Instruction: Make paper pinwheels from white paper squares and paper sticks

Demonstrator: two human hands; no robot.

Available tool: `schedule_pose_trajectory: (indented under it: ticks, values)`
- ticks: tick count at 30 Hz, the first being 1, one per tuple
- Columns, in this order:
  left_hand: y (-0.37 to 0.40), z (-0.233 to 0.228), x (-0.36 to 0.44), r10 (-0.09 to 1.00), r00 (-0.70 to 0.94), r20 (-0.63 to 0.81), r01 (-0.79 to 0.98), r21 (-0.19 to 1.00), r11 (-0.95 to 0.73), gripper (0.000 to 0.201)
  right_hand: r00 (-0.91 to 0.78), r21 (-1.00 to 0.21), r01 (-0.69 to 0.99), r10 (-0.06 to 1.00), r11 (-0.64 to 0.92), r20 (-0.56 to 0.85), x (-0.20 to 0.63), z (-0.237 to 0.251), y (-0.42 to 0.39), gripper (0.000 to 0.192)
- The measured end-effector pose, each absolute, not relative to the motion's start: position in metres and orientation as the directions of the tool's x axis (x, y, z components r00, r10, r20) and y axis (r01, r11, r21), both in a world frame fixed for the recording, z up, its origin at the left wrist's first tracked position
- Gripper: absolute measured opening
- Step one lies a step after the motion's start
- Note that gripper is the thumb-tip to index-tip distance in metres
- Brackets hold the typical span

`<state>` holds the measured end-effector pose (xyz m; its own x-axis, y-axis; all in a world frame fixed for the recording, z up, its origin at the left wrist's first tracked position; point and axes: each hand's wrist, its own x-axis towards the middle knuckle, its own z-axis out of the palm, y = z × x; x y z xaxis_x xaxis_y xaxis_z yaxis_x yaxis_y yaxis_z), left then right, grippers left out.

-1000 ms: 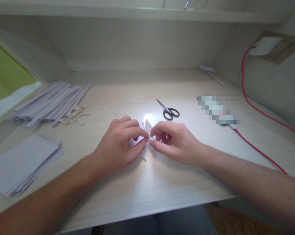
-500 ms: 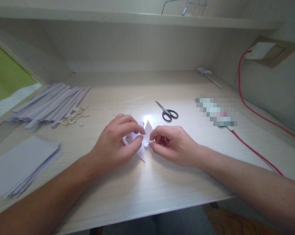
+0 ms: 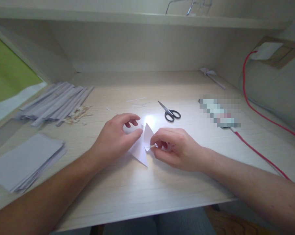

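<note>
A small white folded paper shape (image 3: 141,148) with pointed flaps rests on the pale wooden desk (image 3: 147,192) in the middle. My left hand (image 3: 115,138) holds its left side, thumb pressed on a flap and fingers curled above. My right hand (image 3: 173,147) pinches a small stick-like part at the paper's right side between thumb and forefinger. Both hands rest low on the desk, a few centimetres apart.
Black-handled scissors (image 3: 169,112) lie just behind the hands. Rolled paper sticks (image 3: 58,102) and small scraps (image 3: 77,114) lie at the back left, a stack of flat sheets (image 3: 25,161) at the near left. A blurred object (image 3: 220,112) with a red cable (image 3: 259,153) lies right. A shelf runs overhead.
My left hand's fingers have lifted and spread, uncovering more of the paper. The lower pointed flap has unfolded toward me. My right hand keeps its pinch.
</note>
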<state>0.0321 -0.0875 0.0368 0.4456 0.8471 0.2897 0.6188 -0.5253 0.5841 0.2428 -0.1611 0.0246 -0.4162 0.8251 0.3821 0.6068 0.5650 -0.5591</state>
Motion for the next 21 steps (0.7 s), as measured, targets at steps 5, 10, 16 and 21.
schedule_pose_trajectory:
  ticks: [5,10,16,21]
  values:
    - [-0.0876,0.0324,0.0301,0.819,0.491,0.299,0.57,0.601,-0.561,0.015,-0.4,-0.583,0.597,0.835,0.551,0.379,0.2429,0.0237,-0.1612,0.005]
    - [-0.0903,0.0338,0.0306,0.808,0.499,0.314,0.553,0.602,-0.576,0.022,-0.313,-0.678,0.587,0.896,0.442,0.314,0.2424,0.0239,-0.16,0.003]
    - [-0.0915,0.038,0.032,0.797,0.496,0.343,0.544,0.593,-0.594,0.019,-0.231,-0.748,0.569,0.94,0.341,0.253,0.2415,0.0244,-0.1586,0.004]
    - [-0.0921,0.0382,0.0315,0.779,0.509,0.367,0.514,0.596,-0.617,0.017,-0.197,-0.773,0.561,0.955,0.296,0.222,0.2405,0.0256,-0.159,0.007]
